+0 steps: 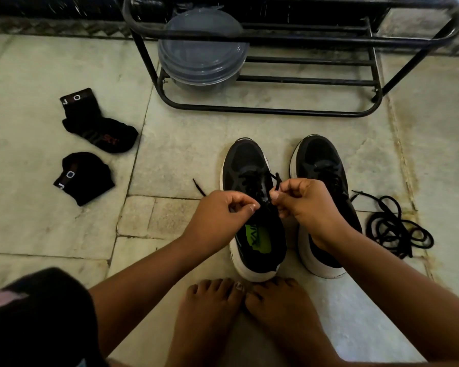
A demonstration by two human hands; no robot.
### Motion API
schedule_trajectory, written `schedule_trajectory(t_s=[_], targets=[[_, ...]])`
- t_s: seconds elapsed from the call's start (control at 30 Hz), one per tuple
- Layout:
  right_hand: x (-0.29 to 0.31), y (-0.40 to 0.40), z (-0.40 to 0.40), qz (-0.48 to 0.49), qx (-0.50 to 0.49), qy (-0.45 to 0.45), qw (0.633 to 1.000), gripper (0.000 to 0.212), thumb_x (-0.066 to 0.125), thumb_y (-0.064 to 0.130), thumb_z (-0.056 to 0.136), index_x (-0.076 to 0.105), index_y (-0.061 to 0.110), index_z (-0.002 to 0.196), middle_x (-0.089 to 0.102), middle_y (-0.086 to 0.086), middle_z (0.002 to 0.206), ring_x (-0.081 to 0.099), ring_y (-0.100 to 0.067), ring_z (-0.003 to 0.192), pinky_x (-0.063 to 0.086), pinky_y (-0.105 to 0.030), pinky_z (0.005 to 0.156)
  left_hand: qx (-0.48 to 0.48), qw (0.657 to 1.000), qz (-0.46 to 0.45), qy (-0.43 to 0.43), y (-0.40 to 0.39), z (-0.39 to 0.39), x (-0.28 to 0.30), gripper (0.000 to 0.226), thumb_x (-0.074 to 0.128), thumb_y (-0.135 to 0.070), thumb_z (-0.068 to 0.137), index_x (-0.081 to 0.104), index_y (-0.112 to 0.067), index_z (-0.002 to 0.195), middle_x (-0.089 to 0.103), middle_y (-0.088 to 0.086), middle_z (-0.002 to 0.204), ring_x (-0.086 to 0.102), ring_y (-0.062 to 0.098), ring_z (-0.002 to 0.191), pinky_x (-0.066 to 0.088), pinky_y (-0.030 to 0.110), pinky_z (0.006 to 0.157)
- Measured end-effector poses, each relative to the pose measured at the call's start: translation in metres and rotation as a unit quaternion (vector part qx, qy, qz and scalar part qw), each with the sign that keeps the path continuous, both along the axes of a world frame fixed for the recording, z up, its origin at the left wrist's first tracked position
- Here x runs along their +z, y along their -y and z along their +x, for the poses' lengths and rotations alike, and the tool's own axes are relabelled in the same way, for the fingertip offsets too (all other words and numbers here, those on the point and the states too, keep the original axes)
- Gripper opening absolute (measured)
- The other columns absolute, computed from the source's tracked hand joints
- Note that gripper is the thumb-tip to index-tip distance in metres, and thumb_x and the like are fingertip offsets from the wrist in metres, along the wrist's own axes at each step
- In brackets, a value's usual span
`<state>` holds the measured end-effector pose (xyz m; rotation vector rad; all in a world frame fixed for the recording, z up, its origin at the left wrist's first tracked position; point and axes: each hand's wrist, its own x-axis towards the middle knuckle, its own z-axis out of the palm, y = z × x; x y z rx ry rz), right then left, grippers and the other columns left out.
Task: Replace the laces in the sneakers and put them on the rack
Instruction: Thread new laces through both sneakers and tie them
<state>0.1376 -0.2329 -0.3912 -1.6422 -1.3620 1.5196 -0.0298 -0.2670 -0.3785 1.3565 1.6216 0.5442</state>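
Hidden: the right sneaker's [319,165] heel side is covered by the right wrist; the left sneaker's [245,165] eyelets are lost in black on black.
Cut off: the rack [276,111] is cropped at the top edge, so its upper shelves are unseen.
Hard to make out: how far the lace [276,181] is threaded cannot be told.
Left hand [220,211]: fingers curled, one lace end pinched over the left sneaker's tongue.
Right hand [302,200]: fingers curled, the other lace end pinched, its tip seen above the thumb.
Sneakers: stood side by side on the floor [183,144], toes toward the rack, heels near two bare feet [244,313].
Loose lace [398,231]: coiled just right of the right sneaker.
Rack contents: a lidded tub [202,54] is set at its left end.
Open room: bare floor is seen between sneakers and rack; two socks [96,123] lie well left.
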Motion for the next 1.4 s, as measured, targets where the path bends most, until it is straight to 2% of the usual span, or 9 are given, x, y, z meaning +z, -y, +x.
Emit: schedule_trajectory(t_s=[0.1, 0.23, 0.43, 0.5, 0.7, 0.93, 1.07, 1.2, 1.4], targets=[[-0.003, 0.000, -0.002, 0.014, 0.000, 0.023, 1.000, 0.012, 0.062, 0.008, 0.089, 0.064, -0.002, 0.085, 0.065, -0.006, 0.073, 0.058, -0.005, 0.057, 0.049, -0.017, 0.055, 0.012, 1.000, 0.010, -0.005, -0.001, 0.001, -0.002, 0.010, 0.066, -0.024, 0.086, 0.076, -0.023, 0.091, 0.073, 0.000, 0.079, 0.067, 0.012, 0.076, 0.054, 0.031, 0.074], [-0.004, 0.001, -0.005, 0.025, -0.006, 0.032, 0.999, 0.013, 0.062, 0.011, 0.089, 0.065, 0.001, 0.082, 0.066, -0.009, 0.075, 0.058, -0.010, 0.064, 0.047, -0.020, 0.058, 0.011, 1.000, 0.028, 0.008, 0.000, 0.004, -0.004, 0.011, 0.068, -0.020, 0.085, 0.076, -0.018, 0.092, 0.069, -0.013, 0.074, 0.063, -0.006, 0.068, 0.051, 0.011, 0.066], [-0.009, 0.001, -0.006, 0.044, 0.013, 0.078, 0.996, 0.013, 0.064, 0.016, 0.088, 0.064, 0.008, 0.078, 0.067, -0.005, 0.077, 0.060, -0.014, 0.070, 0.051, -0.029, 0.068, 0.013, 0.996, 0.081, -0.025, 0.005, 0.010, -0.014, 0.011, 0.068, -0.020, 0.085, 0.076, -0.020, 0.092, 0.063, -0.014, 0.078, 0.060, -0.004, 0.072, 0.044, 0.005, 0.067], [-0.008, 0.001, -0.006, 0.059, 0.023, 0.092, 0.994, 0.013, 0.065, 0.017, 0.088, 0.064, 0.011, 0.076, 0.065, -0.002, 0.071, 0.058, -0.009, 0.065, 0.048, -0.024, 0.063, 0.022, 0.996, 0.088, -0.025, 0.007, 0.011, -0.017, 0.012, 0.068, -0.019, 0.085, 0.076, -0.019, 0.093, 0.061, -0.016, 0.076, 0.058, -0.006, 0.071, 0.041, 0.004, 0.066], [-0.003, 0.005, -0.006, 0.086, 0.037, 0.132, 0.987, 0.016, 0.066, 0.018, 0.087, 0.061, 0.021, 0.072, 0.059, 0.009, 0.066, 0.054, 0.005, 0.059, 0.039, -0.005, 0.053, 0.055, 0.996, 0.067, -0.007, 0.012, 0.014, -0.024, 0.017, 0.065, -0.014, 0.086, 0.074, -0.018, 0.100, 0.066, -0.008, 0.085, 0.061, -0.001, 0.077, 0.049, 0.013, 0.074], [0.002, 0.011, -0.013, 0.125, 0.084, 0.192, 0.970, 0.014, 0.064, 0.020, 0.088, 0.058, 0.021, 0.075, 0.059, 0.007, 0.075, 0.058, -0.008, 0.073, 0.049, -0.023, 0.066, 0.117, 0.988, -0.020, 0.100, 0.010, 0.017, -0.023, 0.017, 0.064, -0.012, 0.087, 0.072, -0.017, 0.101, 0.072, 0.001, 0.090, 0.068, 0.009, 0.087, 0.055, 0.032, 0.086], [-0.002, 0.008, -0.010, 0.113, 0.075, 0.149, 0.980, 0.016, 0.068, 0.018, 0.084, 0.061, 0.021, 0.070, 0.061, 0.009, 0.070, 0.059, -0.002, 0.068, 0.045, -0.011, 0.062, 0.132, 0.984, -0.044, 0.107, 0.010, 0.018, -0.024, 0.009, 0.065, -0.015, 0.086, 0.070, -0.020, 0.092, 0.069, 0.010, 0.084, 0.067, 0.023, 0.084, 0.055, 0.039, 0.081], [-0.011, 0.017, -0.005, 0.086, 0.058, 0.079, 0.991, 0.009, 0.072, 0.016, 0.081, 0.063, 0.014, 0.078, 0.068, 0.007, 0.083, 0.064, -0.007, 0.079, 0.052, -0.020, 0.072, 0.118, 0.981, -0.068, 0.136, 0.003, 0.015, -0.021, 0.005, 0.064, -0.014, 0.087, 0.066, -0.018, 0.085, 0.061, 0.010, 0.077, 0.060, 0.020, 0.074, 0.052, 0.032, 0.072], [-0.016, 0.021, -0.003, 0.112, 0.068, 0.093, 0.987, 0.014, 0.070, 0.010, 0.081, 0.062, 0.022, 0.080, 0.066, 0.012, 0.093, 0.060, 0.003, 0.085, 0.046, -0.006, 0.073, 0.084, 0.992, -0.031, 0.092, 0.002, 0.014, -0.022, 0.005, 0.062, -0.017, 0.090, 0.067, -0.017, 0.089, 0.060, 0.002, 0.074, 0.057, 0.009, 0.070, 0.052, 0.029, 0.072]])
